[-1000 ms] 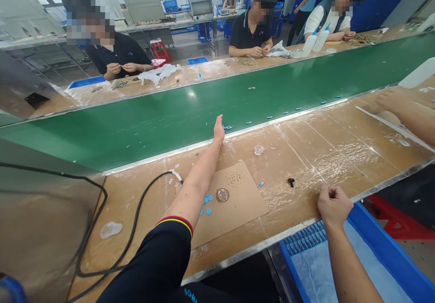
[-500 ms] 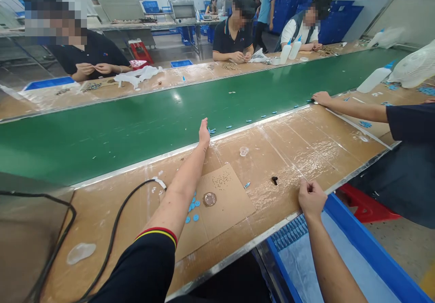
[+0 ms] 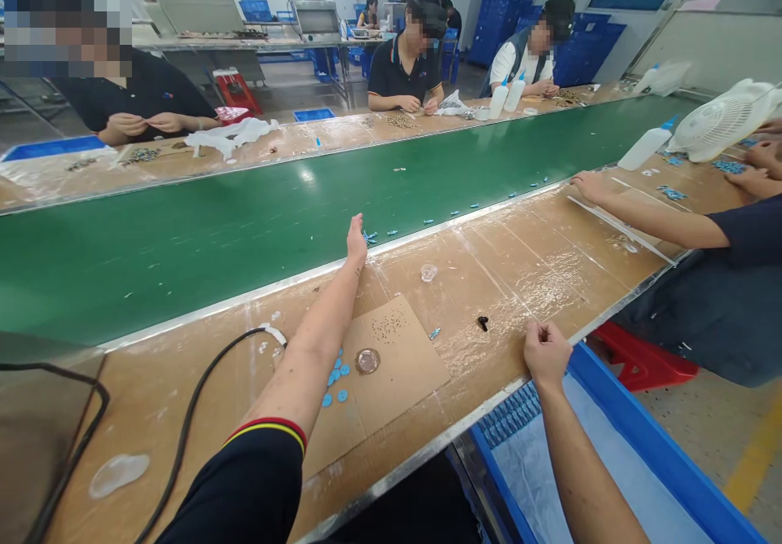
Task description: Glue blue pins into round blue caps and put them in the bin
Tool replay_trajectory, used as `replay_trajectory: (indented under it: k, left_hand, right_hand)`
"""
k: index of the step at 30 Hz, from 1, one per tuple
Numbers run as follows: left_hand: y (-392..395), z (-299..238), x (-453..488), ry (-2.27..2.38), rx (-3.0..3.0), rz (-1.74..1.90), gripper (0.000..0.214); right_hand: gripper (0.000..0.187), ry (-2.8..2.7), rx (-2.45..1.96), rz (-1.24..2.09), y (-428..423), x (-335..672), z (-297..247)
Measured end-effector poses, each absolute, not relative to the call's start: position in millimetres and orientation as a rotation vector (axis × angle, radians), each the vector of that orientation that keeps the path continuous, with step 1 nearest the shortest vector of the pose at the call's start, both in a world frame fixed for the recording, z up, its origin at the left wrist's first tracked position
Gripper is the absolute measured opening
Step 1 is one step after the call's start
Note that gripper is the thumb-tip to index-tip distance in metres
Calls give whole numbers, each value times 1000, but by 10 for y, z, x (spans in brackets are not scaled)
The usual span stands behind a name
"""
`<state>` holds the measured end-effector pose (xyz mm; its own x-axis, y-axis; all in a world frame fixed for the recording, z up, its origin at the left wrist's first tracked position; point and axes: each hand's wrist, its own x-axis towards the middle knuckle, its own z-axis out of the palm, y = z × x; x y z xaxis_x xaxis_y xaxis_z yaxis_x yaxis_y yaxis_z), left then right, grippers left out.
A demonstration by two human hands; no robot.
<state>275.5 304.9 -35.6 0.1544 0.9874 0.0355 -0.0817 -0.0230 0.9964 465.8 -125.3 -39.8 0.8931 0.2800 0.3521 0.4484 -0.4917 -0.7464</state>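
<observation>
My left hand (image 3: 356,239) stands on edge at the near side of the green conveyor belt (image 3: 257,226), fingers stretched out. Against its palm side lie a few small blue pieces (image 3: 370,237), too small to name. More of them trail in a line along the belt's near edge to the right. My right hand (image 3: 548,354) is closed, thumb against fingers, by the table's front edge; what it holds, if anything, is hidden. Near it lie a small black part (image 3: 482,323) and a single blue piece (image 3: 434,333).
A cardboard sheet (image 3: 403,373) carries blue discs (image 3: 343,370), tiny brass-coloured bits and a round dish (image 3: 367,361). A black cable (image 3: 194,405) curves at left. A blue crate (image 3: 604,397) sits below the table edge. A co-worker's arm (image 3: 648,210) rests at right; others sit across the belt.
The view has turned slightly right, so the scene sits further left. Blue pieces on the belt are a little nearer my left hand. The co-worker's hand has drawn back from the belt edge.
</observation>
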Motion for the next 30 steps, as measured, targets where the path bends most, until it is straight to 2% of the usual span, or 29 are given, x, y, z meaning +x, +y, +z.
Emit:
replay_trajectory:
  k: [6, 19, 30]
  left_hand:
    - [3041, -332, 2766, 1026, 1235, 1160, 71]
    - [3095, -351, 2780, 1047, 1243, 1167, 94]
    - [3098, -319, 2787, 1019, 1208, 1172, 92]
  right_hand:
    - [49, -532, -2103, -227, -1242, 4659, -398]
    - [47, -537, -2060, -212, -1221, 4646, -419]
    - [50, -549, -2045, -199, -1205, 4644, -421]
